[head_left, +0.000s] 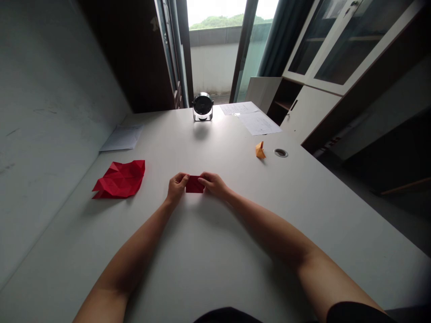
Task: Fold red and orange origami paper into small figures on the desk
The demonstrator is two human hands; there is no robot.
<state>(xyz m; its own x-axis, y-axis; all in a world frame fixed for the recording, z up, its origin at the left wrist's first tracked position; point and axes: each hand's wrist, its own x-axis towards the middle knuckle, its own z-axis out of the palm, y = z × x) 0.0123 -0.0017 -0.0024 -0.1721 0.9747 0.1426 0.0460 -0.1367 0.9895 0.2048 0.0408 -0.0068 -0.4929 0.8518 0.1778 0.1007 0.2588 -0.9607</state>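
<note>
A small folded piece of red paper [194, 184], roughly rectangular, is held between my two hands over the white table. My left hand [177, 185] pinches its left edge, thumb on the near face. At the right edge, my right hand [213, 183] grips it with the thumb lying across the front; the fingers behind the paper are hidden. Off to the left lies a larger creased sheet of red paper [120, 179], partly unfolded. A small orange folded-paper figure [260, 150] sits to the right, beyond my right hand.
The white table [215, 251] meets a wall on the left. A round black lamp-like device [202, 106] on a metal stand is at the far edge. Printed sheets [257, 122] lie at the back right, white papers [123, 137] at the back left. A cable hole [280, 153] is near the right edge.
</note>
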